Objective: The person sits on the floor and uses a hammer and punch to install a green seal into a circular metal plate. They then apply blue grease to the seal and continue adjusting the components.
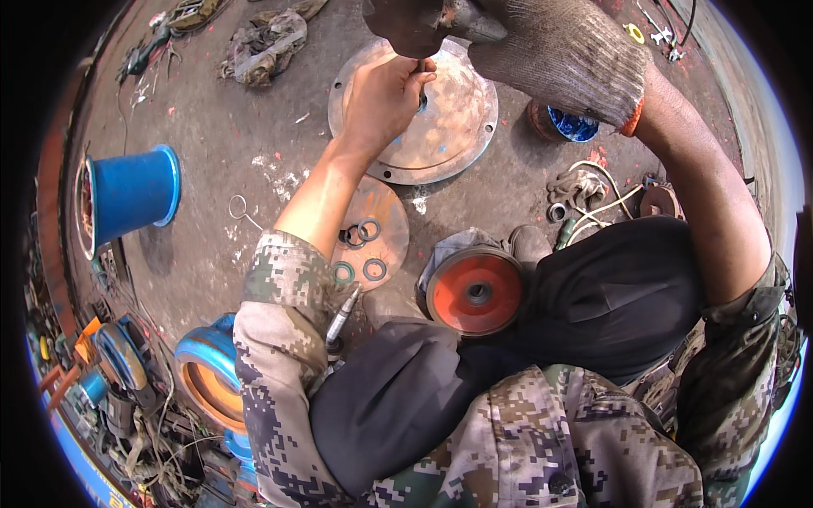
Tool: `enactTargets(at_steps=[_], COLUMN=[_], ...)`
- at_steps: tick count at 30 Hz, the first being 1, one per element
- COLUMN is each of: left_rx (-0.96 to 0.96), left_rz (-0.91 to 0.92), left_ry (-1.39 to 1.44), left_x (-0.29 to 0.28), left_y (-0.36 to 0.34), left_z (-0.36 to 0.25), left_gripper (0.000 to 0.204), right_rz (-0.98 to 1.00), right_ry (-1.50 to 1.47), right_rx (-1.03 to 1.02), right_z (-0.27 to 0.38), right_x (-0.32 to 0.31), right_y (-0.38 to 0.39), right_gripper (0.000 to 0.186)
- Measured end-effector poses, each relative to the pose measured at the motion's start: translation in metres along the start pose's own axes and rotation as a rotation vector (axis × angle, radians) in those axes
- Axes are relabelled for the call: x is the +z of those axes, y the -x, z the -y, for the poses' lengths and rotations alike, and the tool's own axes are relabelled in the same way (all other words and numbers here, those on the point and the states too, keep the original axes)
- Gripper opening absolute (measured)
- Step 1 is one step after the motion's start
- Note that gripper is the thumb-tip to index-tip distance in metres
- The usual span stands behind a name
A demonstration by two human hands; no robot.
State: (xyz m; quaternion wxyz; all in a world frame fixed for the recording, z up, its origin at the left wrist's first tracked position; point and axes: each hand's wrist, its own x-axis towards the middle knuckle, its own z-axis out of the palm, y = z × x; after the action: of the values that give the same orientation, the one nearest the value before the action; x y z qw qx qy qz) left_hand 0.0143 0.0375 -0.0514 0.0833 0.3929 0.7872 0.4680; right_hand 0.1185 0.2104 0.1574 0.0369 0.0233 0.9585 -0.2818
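My bare left hand (381, 97) is closed around a short dark rod (421, 66), held upright over the centre of a large round metal flange plate (453, 135). The plate has bolt holes along its rim and lies flat on the ground. My right hand (563, 59), in a worn grey knit glove with an orange cuff, is raised above the plate's far right side. Its fingers are curled by a dark, partly metallic object at the top edge, too cut off to name. Nearer me, a thinner round plate (385, 212) carries several rubber rings (368, 229).
Between my feet sits a red-faced wheel-like part (476, 292). A blue cylinder (135, 199) lies left, with a blue pump-like casing (207, 372) below it. A tin of blue paint (574, 124), cord (610, 203) and a rag (267, 46) lie around the plate.
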Motion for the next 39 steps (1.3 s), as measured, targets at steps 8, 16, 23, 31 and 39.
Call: enactTargets(at_steps=[8, 16, 23, 31, 39], left_rx=[-0.007, -0.039, -0.028, -0.006, 0.007], left_rz=[0.041, 0.151, 0.147, 0.159, 0.112], left_ry=[0.029, 0.012, 0.053, 0.006, -0.031], left_x=[-0.005, -0.023, -0.012, -0.006, -0.035], left_y=[0.003, 0.007, 0.004, 0.002, 0.02], left_z=[-0.005, -0.006, -0.004, -0.003, -0.004], left_gripper=[0.011, 0.011, 0.01, 0.012, 0.012], right_rz=[0.06, -0.029, 0.01, 0.019, 0.079], right_ry=[-0.04, 0.025, 0.033, 0.093, -0.151], right_rx=[0.071, 0.035, -0.063, 0.004, -0.016], right_z=[0.004, 0.01, -0.008, -0.011, -0.022], right_x=[-0.011, 0.0, 0.006, 0.008, 0.014], right_y=[0.006, 0.014, -0.001, 0.003, 0.011], right_gripper=[0.025, 0.023, 0.023, 0.025, 0.036])
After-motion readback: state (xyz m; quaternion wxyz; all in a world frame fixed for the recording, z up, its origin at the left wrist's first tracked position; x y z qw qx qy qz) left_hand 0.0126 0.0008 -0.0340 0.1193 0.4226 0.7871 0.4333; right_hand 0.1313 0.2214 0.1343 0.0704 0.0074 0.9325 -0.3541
